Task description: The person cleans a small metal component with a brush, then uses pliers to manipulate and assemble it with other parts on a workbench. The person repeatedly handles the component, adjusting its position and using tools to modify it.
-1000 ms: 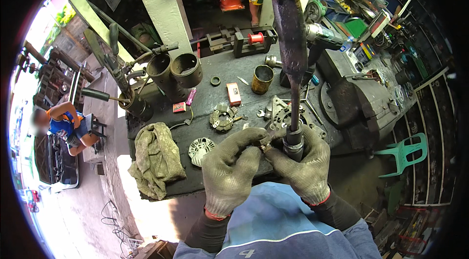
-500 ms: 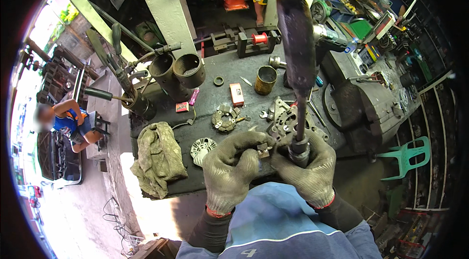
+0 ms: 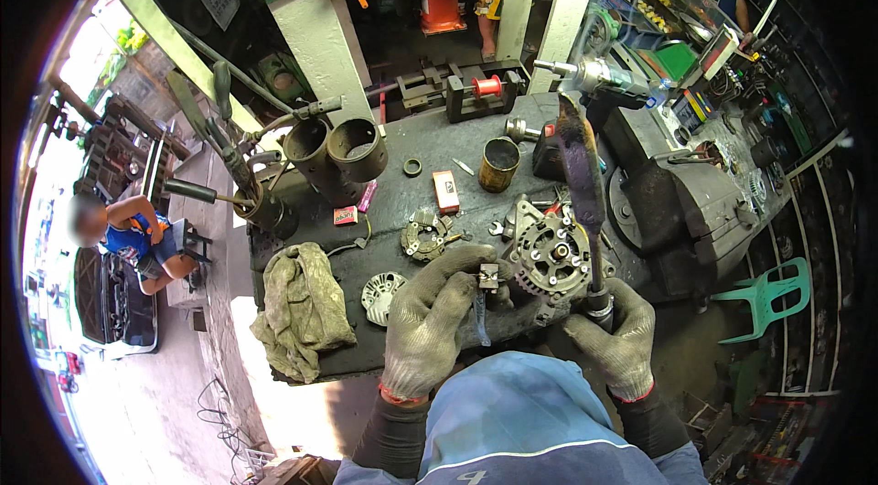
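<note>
1. Left hand (image 3: pixel 430 320) – gloved – pinched a small metal part (image 3: pixel 488 276) over the workbench (image 3: pixel 402 202) edge.
2. Right hand (image 3: pixel 617 339) gripped a long dark tool (image 3: pixel 582 183) upright.
3. Between them, on the bench, lay the alternator housing (image 3: pixel 551 254) – rag (image 3: pixel 300 309) well left.

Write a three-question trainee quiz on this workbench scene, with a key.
1. True or false: the left hand pinches a small dark part.
2. The right hand grips a tool pointing: A) up, away from the person, B) down at the floor.
3. What lies at the bench's left edge, beside the round ribbed cover?

Key: 1 true. 2 A. 3 a crumpled rag.
</note>
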`<state>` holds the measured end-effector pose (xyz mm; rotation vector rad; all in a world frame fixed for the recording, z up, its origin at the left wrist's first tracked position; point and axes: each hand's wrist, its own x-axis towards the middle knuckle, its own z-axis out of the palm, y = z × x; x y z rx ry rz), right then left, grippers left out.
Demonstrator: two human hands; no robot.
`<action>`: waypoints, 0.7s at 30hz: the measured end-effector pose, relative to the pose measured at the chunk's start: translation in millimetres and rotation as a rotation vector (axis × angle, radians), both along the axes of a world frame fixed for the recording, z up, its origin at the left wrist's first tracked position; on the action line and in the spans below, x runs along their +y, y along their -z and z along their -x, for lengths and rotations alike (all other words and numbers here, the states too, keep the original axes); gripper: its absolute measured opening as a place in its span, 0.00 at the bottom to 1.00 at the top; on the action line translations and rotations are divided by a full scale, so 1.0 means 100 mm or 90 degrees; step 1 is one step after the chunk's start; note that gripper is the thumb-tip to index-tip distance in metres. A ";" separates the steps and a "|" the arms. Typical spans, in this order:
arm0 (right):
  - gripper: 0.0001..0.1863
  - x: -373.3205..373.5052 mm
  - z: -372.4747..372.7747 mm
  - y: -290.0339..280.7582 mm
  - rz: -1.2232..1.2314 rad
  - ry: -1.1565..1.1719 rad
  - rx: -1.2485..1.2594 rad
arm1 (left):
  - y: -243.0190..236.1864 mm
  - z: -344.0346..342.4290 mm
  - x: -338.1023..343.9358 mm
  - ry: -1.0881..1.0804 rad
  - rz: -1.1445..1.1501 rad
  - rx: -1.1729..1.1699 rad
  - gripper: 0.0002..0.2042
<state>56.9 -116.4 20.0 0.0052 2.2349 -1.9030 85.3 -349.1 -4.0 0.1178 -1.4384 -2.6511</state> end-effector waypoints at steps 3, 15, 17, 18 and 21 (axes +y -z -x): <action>0.14 -0.02 -0.02 0.07 -0.010 -0.011 0.015 | 0.03 0.02 0.05 -0.007 -0.011 0.002 0.17; 0.14 0.07 -0.04 0.00 -0.031 0.002 0.011 | -0.09 -0.04 0.01 0.014 0.040 -0.049 0.15; 0.14 0.10 -0.04 0.00 -0.031 0.006 0.013 | -0.10 -0.03 0.02 0.019 0.056 -0.047 0.15; 0.14 0.13 -0.04 0.00 -0.036 0.004 0.017 | -0.11 -0.04 0.02 0.016 0.071 -0.051 0.15; 0.15 0.28 -0.06 -0.03 -0.040 0.010 -0.002 | -0.10 -0.04 0.00 0.027 0.060 -0.028 0.14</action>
